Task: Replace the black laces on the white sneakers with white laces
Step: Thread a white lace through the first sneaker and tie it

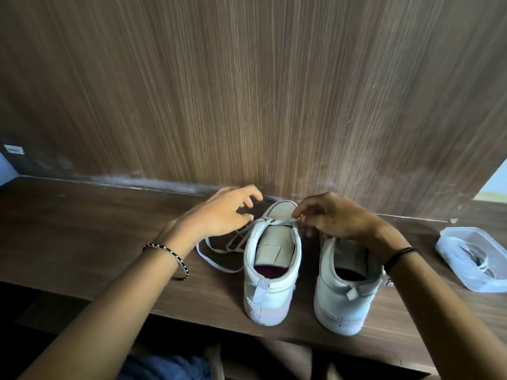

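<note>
Matt wood-grain table (82,237), clear plastic tub (477,259)

bare forearms, thin black-and-white beaded bangle (164,247) on left wrist, black band (400,255) on right wrist

Seemingly a home: a wood-laminate desk (82,229) backed by a matching panel (247,91), a plastic tub (476,286) on it.

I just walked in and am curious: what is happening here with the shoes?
A person is threading a white lace into the left sneaker; the right sneaker stands beside it on the wooden desk. The right hand pinches the lace near the toe, while the left hand hovers open next to it. The loose lace lies on the desk. A clear plastic container sits further right.
</note>
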The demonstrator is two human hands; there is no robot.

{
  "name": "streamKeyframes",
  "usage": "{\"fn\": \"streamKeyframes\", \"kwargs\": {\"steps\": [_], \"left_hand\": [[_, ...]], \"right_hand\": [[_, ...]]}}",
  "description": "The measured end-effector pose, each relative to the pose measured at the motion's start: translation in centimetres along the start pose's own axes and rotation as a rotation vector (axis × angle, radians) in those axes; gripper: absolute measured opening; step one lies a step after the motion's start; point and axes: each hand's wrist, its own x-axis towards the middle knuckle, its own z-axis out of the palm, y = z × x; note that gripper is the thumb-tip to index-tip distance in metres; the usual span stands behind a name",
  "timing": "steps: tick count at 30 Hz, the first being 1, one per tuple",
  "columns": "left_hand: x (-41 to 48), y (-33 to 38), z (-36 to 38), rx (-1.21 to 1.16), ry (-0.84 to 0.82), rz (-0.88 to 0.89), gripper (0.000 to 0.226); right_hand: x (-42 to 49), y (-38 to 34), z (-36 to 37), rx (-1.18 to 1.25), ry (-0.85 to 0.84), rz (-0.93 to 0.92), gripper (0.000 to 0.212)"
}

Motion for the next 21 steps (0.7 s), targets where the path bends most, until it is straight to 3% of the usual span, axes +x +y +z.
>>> {"fn": "streamKeyframes", "kwargs": {"steps": [2,7,13,21], "left_hand": [[0.1,0.1,0.2,-0.022,-0.03,0.045,0.031],[0.2,-0.1,1.4,0.002,-0.031,0.096,0.051],[0.5,-0.5,1.1,-0.053,-0.029,0.096,0.019],[0.1,-0.4,1.3,-0.173,-0.081,0.054,0.034]], "right_hand": [[0.0,0.1,-0.2,0.006,-0.018,-0.003,0.025],[0.1,0.1,0.0,-0.083,-0.009,-0.021,0.034],[-0.1,0.2,0.1,-0.056,0.036,-0.042,0.032],[0.2,0.5,0.2,0.028,0.038,-0.094,0.018]]}}
